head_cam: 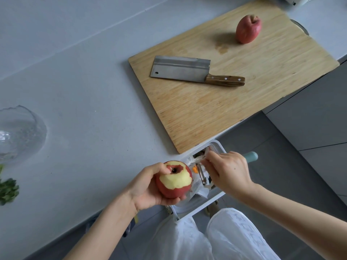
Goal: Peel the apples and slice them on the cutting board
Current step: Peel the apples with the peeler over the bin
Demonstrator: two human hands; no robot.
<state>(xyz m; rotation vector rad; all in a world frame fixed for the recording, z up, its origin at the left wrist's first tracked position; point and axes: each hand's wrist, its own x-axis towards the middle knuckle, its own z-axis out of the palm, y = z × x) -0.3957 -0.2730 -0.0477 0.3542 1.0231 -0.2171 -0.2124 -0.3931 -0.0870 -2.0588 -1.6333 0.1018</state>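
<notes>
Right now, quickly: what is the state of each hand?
Left hand: closed, holding the half-peeled apple.
Right hand: closed, holding the peeler.

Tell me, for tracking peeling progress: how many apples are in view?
2. A partly peeled apple in the left hand; an unpeeled apple on the cutting board. None appears hidden.
</notes>
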